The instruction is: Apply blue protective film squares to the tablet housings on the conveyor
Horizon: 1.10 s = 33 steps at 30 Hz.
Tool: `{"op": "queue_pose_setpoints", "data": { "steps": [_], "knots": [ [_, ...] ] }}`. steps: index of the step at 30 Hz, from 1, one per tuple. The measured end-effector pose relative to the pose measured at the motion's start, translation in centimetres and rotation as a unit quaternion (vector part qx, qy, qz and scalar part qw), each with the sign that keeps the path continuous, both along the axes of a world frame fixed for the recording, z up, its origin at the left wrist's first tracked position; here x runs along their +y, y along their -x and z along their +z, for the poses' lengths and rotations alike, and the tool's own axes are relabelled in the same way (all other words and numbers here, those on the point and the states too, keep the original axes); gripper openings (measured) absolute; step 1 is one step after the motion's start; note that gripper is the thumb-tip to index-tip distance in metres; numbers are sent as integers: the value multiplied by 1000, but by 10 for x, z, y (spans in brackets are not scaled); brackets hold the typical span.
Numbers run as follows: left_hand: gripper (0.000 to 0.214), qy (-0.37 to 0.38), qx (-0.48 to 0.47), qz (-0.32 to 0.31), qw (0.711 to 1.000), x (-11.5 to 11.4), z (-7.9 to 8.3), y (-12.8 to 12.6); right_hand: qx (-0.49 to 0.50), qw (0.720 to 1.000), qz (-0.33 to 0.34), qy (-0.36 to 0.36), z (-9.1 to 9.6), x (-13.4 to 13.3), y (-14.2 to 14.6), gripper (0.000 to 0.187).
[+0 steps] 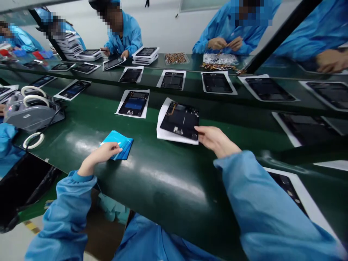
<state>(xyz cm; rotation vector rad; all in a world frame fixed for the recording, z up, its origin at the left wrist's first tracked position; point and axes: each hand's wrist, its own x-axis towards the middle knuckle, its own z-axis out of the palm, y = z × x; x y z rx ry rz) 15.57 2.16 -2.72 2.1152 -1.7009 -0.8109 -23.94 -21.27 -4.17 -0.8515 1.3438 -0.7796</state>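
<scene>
My left hand rests over a small stack of shiny blue film sheets on the green bench. Its thumb and fingers are pinched together at the top of the stack; how many sheets they grip is hidden. My right hand is closed on the lower right corner of a dark tablet housing, which shows an orange flex cable and small parts. Under that housing lies a white paper sheet, tilted a little and sticking out at the left and bottom. My right thumb lies on the housing's top face.
Another tablet housing with a blue patch lies on paper to the left. Further housings line the raised shelf behind. A grey tape dispenser and a white roll stand at left. Co-workers in blue sit opposite. A housing lies beneath my right sleeve.
</scene>
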Motion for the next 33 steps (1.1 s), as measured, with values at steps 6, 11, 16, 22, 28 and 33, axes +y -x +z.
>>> {"op": "queue_pose_setpoints", "data": {
  "steps": [6,11,16,22,28,33],
  "knots": [
    [59,78,15,28,996,13,21,3,14,990,119,-78,-11,140,94,25],
    [50,148,56,21,987,40,33,53,203,965,164,27,-15,188,123,42],
    [41,153,124,-19,980,77,32,131,270,903,162,290,12,225,64,32],
    [59,86,238,-77,964,125,18,157,-55,902,390,177,0,281,-49,65],
    [66,64,241,-13,968,187,9,126,-163,865,462,109,-31,312,-76,47],
    [56,50,204,57,976,237,5,103,-129,870,457,130,-52,335,-97,20]
  ]
}}
